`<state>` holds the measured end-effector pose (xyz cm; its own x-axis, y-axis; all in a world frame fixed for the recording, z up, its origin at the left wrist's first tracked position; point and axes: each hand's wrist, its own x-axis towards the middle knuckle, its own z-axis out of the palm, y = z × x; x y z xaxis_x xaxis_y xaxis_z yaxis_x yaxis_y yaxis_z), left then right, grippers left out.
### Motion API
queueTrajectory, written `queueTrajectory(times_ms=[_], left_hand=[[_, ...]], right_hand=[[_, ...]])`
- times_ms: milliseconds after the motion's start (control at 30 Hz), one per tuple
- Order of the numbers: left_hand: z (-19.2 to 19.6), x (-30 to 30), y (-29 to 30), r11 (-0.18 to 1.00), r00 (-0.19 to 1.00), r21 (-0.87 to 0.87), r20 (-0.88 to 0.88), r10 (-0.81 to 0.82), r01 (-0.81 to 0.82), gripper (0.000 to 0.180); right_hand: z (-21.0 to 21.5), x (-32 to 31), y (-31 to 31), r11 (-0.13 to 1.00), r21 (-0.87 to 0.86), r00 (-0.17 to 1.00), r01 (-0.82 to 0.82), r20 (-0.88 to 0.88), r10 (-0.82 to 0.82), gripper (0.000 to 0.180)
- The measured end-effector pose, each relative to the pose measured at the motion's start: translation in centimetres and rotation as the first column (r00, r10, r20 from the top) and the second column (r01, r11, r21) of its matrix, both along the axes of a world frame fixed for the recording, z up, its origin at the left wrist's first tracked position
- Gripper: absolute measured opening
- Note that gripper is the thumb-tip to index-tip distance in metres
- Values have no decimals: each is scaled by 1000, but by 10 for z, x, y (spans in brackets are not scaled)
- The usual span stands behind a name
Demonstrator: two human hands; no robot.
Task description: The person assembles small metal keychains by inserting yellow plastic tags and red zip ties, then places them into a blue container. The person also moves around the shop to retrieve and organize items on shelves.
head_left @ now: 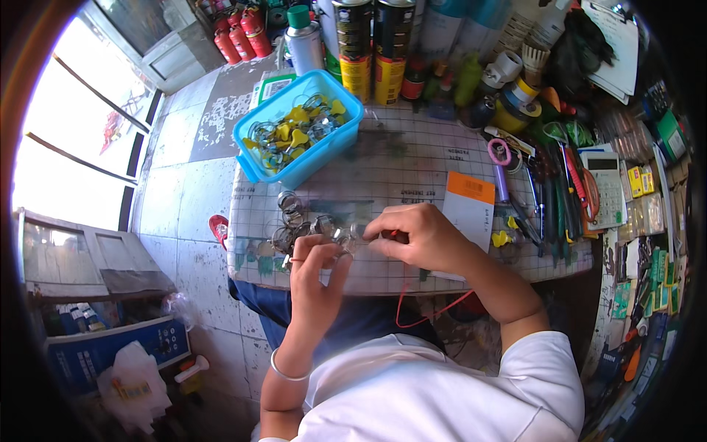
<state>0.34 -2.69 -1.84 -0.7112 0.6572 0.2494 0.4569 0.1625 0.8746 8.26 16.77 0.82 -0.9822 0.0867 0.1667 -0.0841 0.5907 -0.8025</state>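
Observation:
Over the near part of the table my left hand (317,276) is closed, its thumb and fingers pinching a shiny metal hose clamp (343,237). Facing it, my right hand (420,232) is closed beside the same clamp; a small dark, reddish thing shows under its fingers, too hidden to name. Just left of the hands lies a loose pile of metal hose clamps (290,210). Behind them stands a light blue plastic basket (313,166), filled with hose clamps that have yellow wing-shaped keys (298,138).
A white and orange notepad (471,210) lies by my right forearm, with yellow wing keys (501,238) next to it. Scissors (500,166) with pink handles, several tools and a calculator (605,184) crowd the right. Spray cans (389,55) line the back. A red cord (434,315) hangs at the near edge.

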Motion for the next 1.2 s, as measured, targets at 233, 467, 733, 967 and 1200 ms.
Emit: queueTrajectory(times_ms=[233, 467, 733, 967, 1200], left_hand=[[0, -7, -2, 895, 645, 399, 741, -187, -200, 13], [5, 10, 8, 864, 600, 480, 740, -303, -155, 14], [-5, 8, 6, 870, 628, 433, 751, -204, -235, 15], [3, 5, 4, 864, 606, 420, 775, -180, -280, 12], [-6, 7, 6, 911, 870, 386, 489, -67, -147, 14]], right_hand=[[6, 1, -6, 915, -394, 996, 85, 67, -64, 14], [-1, -1, -10, 990, -62, 980, -127, -163, 116, 19], [-1, -1, -17, 936, -324, 986, -139, -133, 101, 18], [-3, -1, -14, 992, -126, 993, -23, -121, 7, 16], [-8, 0, -12, 985, 168, 982, 30, -190, 2, 19]])
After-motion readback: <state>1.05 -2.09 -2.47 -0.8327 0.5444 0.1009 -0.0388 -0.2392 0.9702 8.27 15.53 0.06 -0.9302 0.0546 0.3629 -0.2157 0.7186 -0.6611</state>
